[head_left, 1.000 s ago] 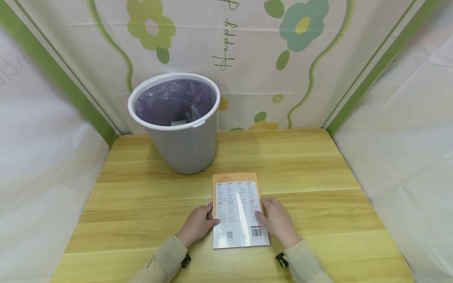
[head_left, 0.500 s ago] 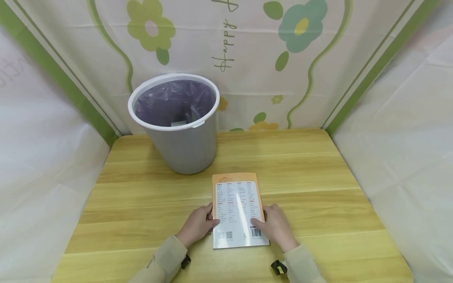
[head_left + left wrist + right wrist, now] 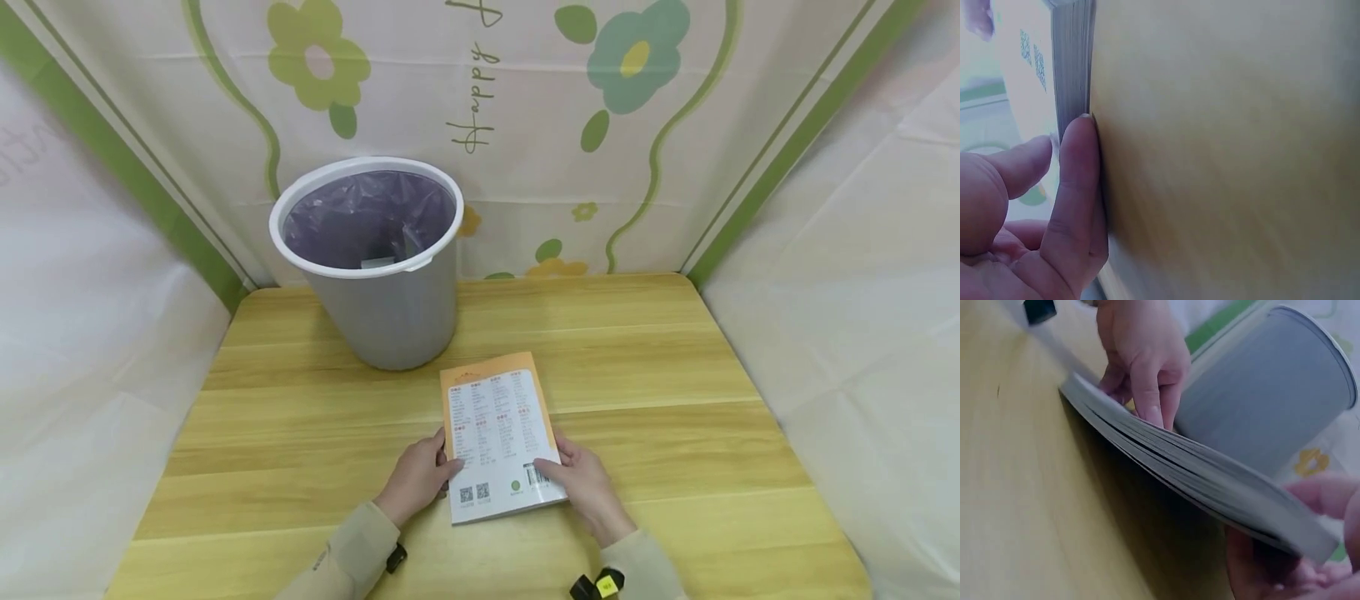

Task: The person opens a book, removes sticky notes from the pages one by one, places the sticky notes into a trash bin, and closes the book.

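Observation:
A thick paperback book (image 3: 498,442) with an orange and white back cover lies between both hands in the head view, its barcode corner at the lower right. My left hand (image 3: 416,477) grips its left edge, thumb on the cover and fingers at the side and underneath. On the right edge, my right hand (image 3: 588,487) pinches the book with the thumb on top near the barcode. The right wrist view shows the page edges of the book (image 3: 1197,469), its right side raised off the table with fingers (image 3: 1244,565) beneath.
A grey trash bin (image 3: 390,321) with a white rim and a purple liner stands at the back left; something pale lies inside it. The wooden table (image 3: 637,358) has fabric walls on its far and side edges, the far one flower-printed.
The book has turned slightly counterclockwise and its right side has lifted. My right hand has shifted its hold along the right edge; the left hand has barely moved.

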`<action>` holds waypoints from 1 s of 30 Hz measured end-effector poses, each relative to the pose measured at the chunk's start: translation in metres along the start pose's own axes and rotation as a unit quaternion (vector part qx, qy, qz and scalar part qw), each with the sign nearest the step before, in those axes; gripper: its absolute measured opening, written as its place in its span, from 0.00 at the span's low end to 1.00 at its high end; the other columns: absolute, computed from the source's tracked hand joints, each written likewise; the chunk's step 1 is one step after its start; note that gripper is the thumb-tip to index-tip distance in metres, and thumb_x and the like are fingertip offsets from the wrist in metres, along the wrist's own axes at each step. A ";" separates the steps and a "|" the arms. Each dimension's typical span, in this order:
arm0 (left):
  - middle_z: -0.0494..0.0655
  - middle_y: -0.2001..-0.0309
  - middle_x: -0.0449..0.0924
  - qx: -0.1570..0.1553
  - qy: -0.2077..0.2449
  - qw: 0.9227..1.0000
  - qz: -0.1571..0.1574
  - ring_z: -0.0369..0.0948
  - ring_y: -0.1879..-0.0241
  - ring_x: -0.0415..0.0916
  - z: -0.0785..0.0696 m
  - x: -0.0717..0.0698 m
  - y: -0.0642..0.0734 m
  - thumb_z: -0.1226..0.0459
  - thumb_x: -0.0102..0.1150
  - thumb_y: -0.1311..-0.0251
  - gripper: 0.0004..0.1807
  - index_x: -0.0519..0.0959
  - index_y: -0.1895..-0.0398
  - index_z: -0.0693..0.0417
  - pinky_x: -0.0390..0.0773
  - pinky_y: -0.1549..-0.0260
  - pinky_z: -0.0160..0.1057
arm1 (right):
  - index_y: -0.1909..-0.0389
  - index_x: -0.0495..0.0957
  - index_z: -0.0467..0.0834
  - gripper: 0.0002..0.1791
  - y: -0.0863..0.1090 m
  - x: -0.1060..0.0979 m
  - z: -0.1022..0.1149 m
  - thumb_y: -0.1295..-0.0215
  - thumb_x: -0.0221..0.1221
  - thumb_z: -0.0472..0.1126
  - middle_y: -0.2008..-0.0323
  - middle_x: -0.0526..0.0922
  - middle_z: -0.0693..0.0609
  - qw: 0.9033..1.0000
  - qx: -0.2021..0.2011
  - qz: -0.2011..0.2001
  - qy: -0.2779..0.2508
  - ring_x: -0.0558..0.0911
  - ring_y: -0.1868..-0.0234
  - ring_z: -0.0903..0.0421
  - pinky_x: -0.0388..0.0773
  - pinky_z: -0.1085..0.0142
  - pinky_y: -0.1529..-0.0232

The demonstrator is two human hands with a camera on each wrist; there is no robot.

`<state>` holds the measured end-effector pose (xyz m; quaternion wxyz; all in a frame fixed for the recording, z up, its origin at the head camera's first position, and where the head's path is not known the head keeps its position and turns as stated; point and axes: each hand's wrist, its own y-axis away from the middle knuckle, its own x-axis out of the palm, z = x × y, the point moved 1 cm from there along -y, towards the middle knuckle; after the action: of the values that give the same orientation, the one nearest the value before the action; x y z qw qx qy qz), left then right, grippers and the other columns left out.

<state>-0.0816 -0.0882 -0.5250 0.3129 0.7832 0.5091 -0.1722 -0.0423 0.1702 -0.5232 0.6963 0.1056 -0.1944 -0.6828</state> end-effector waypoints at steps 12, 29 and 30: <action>0.44 0.78 0.71 0.008 0.036 0.999 0.002 0.37 0.83 0.73 0.003 0.004 -0.001 0.59 0.59 0.31 0.38 0.56 0.27 0.71 0.74 0.85 0.35 | 0.29 0.60 0.35 0.34 0.012 0.012 0.006 0.36 0.55 0.25 0.40 0.75 0.35 0.995 -0.055 0.016 -0.083 0.81 0.46 0.43 0.80 0.56 0.48; 0.43 0.75 0.75 0.059 -0.010 0.998 -0.008 0.37 0.82 0.73 0.002 0.000 0.000 0.55 0.57 0.30 0.36 0.62 0.31 0.74 0.74 0.82 0.35 | 0.50 0.80 0.25 0.18 0.016 -0.023 0.071 0.43 0.61 0.20 0.57 0.84 0.32 0.758 -0.561 -0.223 0.248 0.86 0.59 0.47 0.80 0.72 0.60; 0.47 0.71 0.79 0.064 -0.016 0.998 -0.012 0.39 0.78 0.77 0.001 -0.001 0.000 0.54 0.56 0.29 0.34 0.64 0.32 0.73 0.78 0.77 0.37 | 0.51 0.80 0.26 0.16 0.016 -0.024 0.074 0.40 0.60 0.23 0.58 0.84 0.33 0.725 -0.590 -0.227 0.273 0.87 0.60 0.45 0.80 0.71 0.58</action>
<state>-0.0821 -0.0898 -0.5254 0.2682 0.7926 0.5012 -0.2204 -0.0586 0.2034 -0.4530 0.4658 -0.1039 0.4756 -0.7390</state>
